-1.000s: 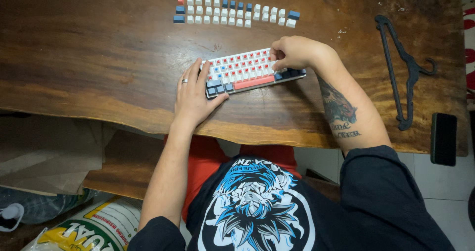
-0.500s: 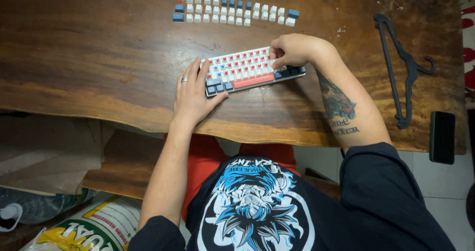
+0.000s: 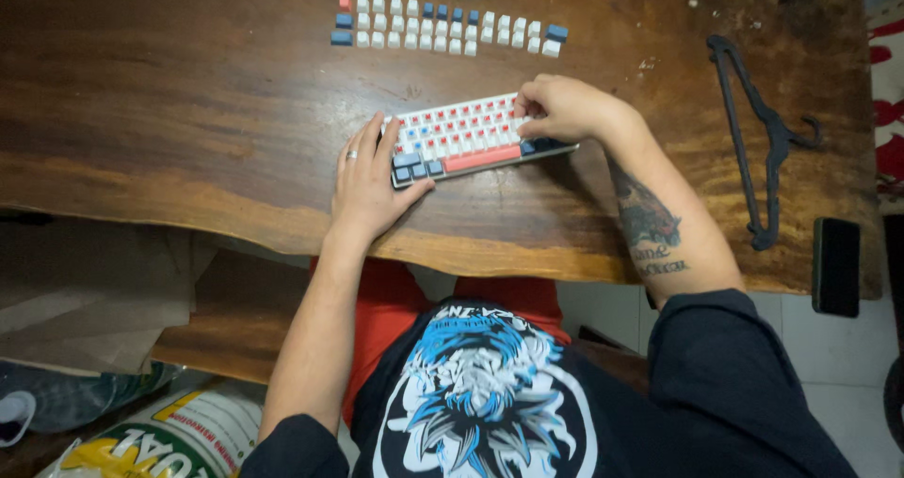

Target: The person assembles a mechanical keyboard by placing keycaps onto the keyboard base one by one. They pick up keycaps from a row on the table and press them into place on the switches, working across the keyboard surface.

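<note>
- Left hand (image 3: 365,181) lies flat, fingers released, steadying the keyboard (image 3: 471,137) by its left end.
- Right hand (image 3: 562,109) pinches at a key on the keyboard's right end — what it grips, I cannot tell.
- Rows of loose keycaps (image 3: 448,24) wait beyond both hands — plenty left, by the look of it.

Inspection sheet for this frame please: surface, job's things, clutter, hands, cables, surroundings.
Surface: dark wooden table, worn, live front edge.
Job's things: small keyboard with many keycaps off; loose keycaps in rows at the far edge.
Clutter: black hanger; dark phone at the right edge; small crumbs.
Hands: left hand flat against the keyboard's left end; right hand pinching at its upper right corner.
Cables: nothing seen.
Surroundings: printed sack and cardboard below.
</note>
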